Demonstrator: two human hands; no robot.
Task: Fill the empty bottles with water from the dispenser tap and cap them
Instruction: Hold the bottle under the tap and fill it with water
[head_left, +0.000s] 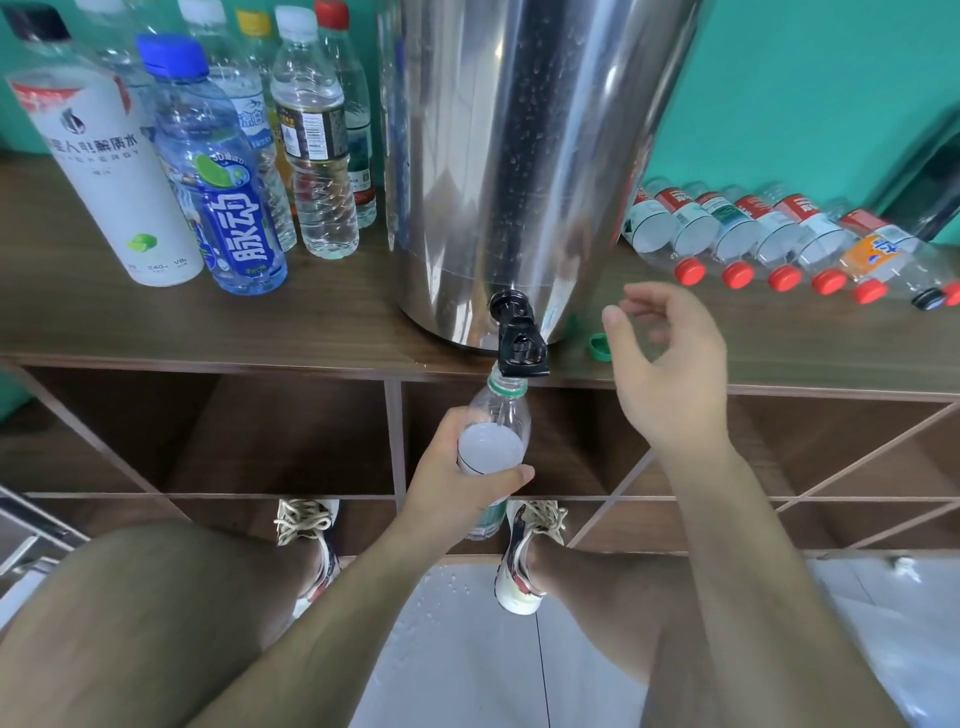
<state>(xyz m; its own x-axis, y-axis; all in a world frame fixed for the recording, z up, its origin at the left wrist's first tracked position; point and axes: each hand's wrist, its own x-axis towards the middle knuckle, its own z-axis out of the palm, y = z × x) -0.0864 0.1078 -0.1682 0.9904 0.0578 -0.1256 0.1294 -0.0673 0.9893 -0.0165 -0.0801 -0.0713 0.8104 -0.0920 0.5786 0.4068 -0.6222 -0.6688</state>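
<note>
My left hand (457, 483) grips a clear plastic bottle (493, 436) with a green neck ring, its uncapped mouth right under the black tap (519, 338) of the steel dispenser (519, 156). Water stands inside the bottle near the shoulder. My right hand (670, 364) hovers to the right of the tap with fingers loosely curled, holding nothing. A green cap (598, 346) lies on the wooden shelf (260, 322) just left of that hand.
Several capped upright bottles (218, 171) stand at the left of the dispenser. A row of bottles lying on their sides with red caps (753, 234) fills the right of the shelf. Open cubbies are below the shelf. The floor (467, 649) by my shoes is wet.
</note>
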